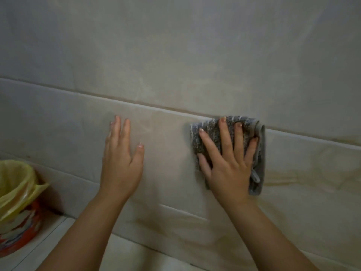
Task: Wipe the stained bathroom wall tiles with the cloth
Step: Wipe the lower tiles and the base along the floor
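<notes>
Pale beige wall tiles point(168, 79) fill the view, with brownish stains toward the right point(312, 173). A folded grey striped cloth point(260, 153) lies flat against the tile just under a horizontal grout line. My right hand point(228, 165) presses on the cloth with fingers spread, covering most of it. My left hand point(122, 159) rests flat and bare on the same tile, well to the left of the cloth, fingers together and holding nothing.
A bin point(17, 218) with a yellow plastic liner and an orange patterned body stands at the lower left on the tiled floor point(48, 237). A grout line point(97, 94) runs across the wall above both hands.
</notes>
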Tool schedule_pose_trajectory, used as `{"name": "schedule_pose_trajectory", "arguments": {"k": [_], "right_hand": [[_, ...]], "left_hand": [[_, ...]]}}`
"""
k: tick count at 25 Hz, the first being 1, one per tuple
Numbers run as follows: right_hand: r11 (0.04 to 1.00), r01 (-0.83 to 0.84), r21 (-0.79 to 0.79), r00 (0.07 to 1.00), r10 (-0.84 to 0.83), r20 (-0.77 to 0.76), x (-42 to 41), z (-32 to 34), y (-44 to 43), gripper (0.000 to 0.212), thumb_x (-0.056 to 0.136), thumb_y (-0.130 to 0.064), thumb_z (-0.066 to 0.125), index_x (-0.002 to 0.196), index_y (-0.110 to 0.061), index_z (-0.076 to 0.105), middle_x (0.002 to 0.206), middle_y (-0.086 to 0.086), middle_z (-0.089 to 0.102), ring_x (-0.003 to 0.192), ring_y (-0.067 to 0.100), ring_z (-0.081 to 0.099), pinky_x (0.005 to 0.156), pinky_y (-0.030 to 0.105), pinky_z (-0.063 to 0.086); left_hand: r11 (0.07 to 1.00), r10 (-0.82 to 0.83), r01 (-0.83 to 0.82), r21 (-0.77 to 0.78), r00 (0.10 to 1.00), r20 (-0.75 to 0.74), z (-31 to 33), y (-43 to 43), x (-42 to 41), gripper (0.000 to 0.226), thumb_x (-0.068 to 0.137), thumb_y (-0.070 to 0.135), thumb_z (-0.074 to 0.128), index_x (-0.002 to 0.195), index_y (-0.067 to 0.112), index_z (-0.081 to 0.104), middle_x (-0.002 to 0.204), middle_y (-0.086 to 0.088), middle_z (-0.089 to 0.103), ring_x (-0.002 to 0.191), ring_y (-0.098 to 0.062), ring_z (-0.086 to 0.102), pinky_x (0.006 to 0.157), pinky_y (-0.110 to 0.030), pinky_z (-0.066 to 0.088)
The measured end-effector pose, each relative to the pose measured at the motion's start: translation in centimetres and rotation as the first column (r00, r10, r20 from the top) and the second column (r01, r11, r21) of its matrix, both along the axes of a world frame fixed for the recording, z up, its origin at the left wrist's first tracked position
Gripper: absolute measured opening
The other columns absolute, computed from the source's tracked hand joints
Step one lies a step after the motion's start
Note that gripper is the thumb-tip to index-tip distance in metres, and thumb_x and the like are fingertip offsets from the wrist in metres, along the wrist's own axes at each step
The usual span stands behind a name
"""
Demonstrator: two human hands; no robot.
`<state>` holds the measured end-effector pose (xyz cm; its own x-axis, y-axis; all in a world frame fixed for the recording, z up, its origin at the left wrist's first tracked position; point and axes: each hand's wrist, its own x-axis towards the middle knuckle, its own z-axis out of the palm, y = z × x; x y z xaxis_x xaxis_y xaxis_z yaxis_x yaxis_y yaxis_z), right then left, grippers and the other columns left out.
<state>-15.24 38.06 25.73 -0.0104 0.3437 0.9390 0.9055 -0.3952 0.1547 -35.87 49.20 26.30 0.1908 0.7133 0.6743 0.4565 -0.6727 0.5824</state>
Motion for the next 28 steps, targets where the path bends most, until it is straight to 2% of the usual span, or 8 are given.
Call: {"name": "schedule_pose_trajectory", "arguments": {"k": [3, 7, 9, 13, 17, 21, 24, 28], "right_hand": [[0.999, -0.01, 0.041, 0.999, 0.012, -0.032, -0.7, -0.1, 0.2, 0.053, 0.091, -0.038, 0.058, 0.142, -0.033, 0.047, 0.155, 0.006, 0.03, 0.144, 0.033, 0.023, 0.117, 0.057, 0.006], [0.995, -0.02, -0.097, 0.999, 0.024, 0.048, 0.6, -2.3, -1.5, 0.054, 0.089, -0.039, 0.06, 0.142, -0.036, 0.047, 0.156, 0.001, 0.028, 0.144, 0.028, 0.024, 0.118, 0.053, 0.008], [1.0, 0.005, -0.006, 1.0, -0.005, 0.027, 2.6, -1.1, -3.2, 0.055, 0.086, -0.039, 0.062, 0.139, -0.035, 0.05, 0.154, 0.002, 0.031, 0.145, 0.029, 0.023, 0.118, 0.054, 0.01], [0.97, 0.121, 0.212, 0.983, -0.088, -0.158, 4.3, 2.2, -4.2, 0.056, 0.087, -0.038, 0.053, 0.142, -0.032, 0.046, 0.156, 0.009, 0.028, 0.146, 0.035, 0.018, 0.117, 0.058, 0.005], [0.959, 0.223, 0.173, 0.962, -0.187, -0.201, 1.9, -0.6, -1.8, 0.059, 0.089, -0.037, 0.051, 0.146, -0.029, 0.037, 0.156, 0.014, 0.025, 0.144, 0.039, 0.015, 0.114, 0.063, 0.009], [0.994, 0.109, 0.0, 0.993, -0.109, -0.053, -0.6, -2.7, -0.1, 0.062, 0.087, -0.039, 0.056, 0.146, -0.034, 0.036, 0.156, 0.008, 0.025, 0.145, 0.034, 0.011, 0.116, 0.06, 0.002], [0.995, 0.047, 0.088, 0.991, -0.035, -0.13, 0.9, 1.6, -1.6, 0.059, 0.086, -0.039, 0.058, 0.143, -0.031, 0.045, 0.156, 0.013, 0.031, 0.145, 0.035, 0.015, 0.117, 0.053, -0.004], [0.937, 0.279, 0.208, 0.937, -0.219, -0.273, 2.4, 2.5, -2.4, 0.056, 0.092, -0.036, 0.053, 0.145, -0.024, 0.04, 0.156, 0.023, 0.026, 0.142, 0.046, 0.019, 0.112, 0.068, 0.011]], "left_hand": [[0.998, -0.053, 0.053, 0.017, 0.998, 0.038, 1.2, -2.0, 1.6, 0.07, 0.092, 0.039, 0.036, 0.155, 0.013, 0.02, 0.164, 0.003, 0.003, 0.152, -0.013, 0.001, 0.118, -0.019, -0.001], [0.98, -0.144, 0.161, 0.117, 0.98, -0.139, -0.2, -2.7, 2.1, 0.069, 0.093, 0.048, 0.029, 0.156, 0.019, 0.019, 0.162, 0.011, 0.0, 0.151, -0.007, -0.001, 0.122, -0.035, 0.007], [0.976, -0.137, 0.162, 0.147, 0.976, -0.167, -0.9, -2.1, 1.6, 0.069, 0.094, 0.047, 0.03, 0.155, 0.016, 0.023, 0.163, 0.006, 0.003, 0.151, -0.008, 0.001, 0.122, -0.041, 0.011], [0.988, -0.111, 0.126, 0.092, 0.981, -0.158, -1.8, -0.9, 0.8, 0.072, 0.092, 0.05, 0.028, 0.155, 0.015, 0.023, 0.163, 0.003, 0.005, 0.15, -0.008, 0.001, 0.122, -0.044, 0.011], [0.989, -0.109, 0.123, 0.077, 0.981, -0.161, -2.0, -1.2, 0.1, 0.071, 0.092, 0.049, 0.028, 0.155, 0.017, 0.022, 0.162, 0.006, 0.004, 0.151, -0.013, 0.004, 0.122, -0.043, 0.012], [0.991, -0.083, 0.101, 0.087, 0.978, -0.192, -2.1, -0.7, -0.9, 0.07, 0.092, 0.049, 0.026, 0.155, 0.018, 0.02, 0.162, 0.007, 0.001, 0.151, -0.012, 0.003, 0.123, -0.039, 0.009], [0.992, -0.079, 0.095, 0.088, 0.983, -0.166, -2.2, 0.0, -0.8, 0.07, 0.092, 0.048, 0.027, 0.155, 0.016, 0.022, 0.163, 0.003, 0.004, 0.151, -0.014, 0.004, 0.123, -0.039, 0.009], [0.993, -0.091, 0.1, 0.057, 0.986, -0.141, -2.9, 0.5, -0.6, 0.07, 0.092, 0.046, 0.027, 0.155, 0.015, 0.022, 0.164, 0.0, 0.006, 0.149, -0.004, -0.002, 0.123, -0.041, 0.009]]}}
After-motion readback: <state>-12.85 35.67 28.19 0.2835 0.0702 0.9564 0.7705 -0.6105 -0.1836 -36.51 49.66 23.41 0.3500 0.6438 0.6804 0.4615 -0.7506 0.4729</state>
